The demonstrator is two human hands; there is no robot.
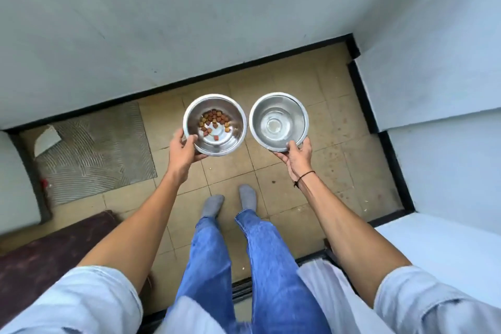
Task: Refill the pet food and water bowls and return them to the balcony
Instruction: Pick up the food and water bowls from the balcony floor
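Stainless steel is the material of both bowls, and only the head view is given. In this view the food bowl (pixel 214 125) is held by the left hand (pixel 183 150), with the thumb laid over the near rim and the fingers curled under the base. A small ring of kibble (pixel 214 122) is seen on its bottom. The water bowl (pixel 279 121) is gripped in the same manner by the right hand (pixel 296 156), which wears a thin black wrist band (pixel 305 177); a shallow layer of water seems to be inside, though this is hard to tell.

Both bowls are carried level and side by side, almost touching, above the tiled floor (pixel 298 84) in front of the socked feet. Each bowl lies forward of its own hand, away from the body, so each hand is equally near to its load. It is judged that the bowls must be lowered straight down and kept flat, or the water may be spilled. A grey mat (pixel 103 149) lies on the floor to the left.
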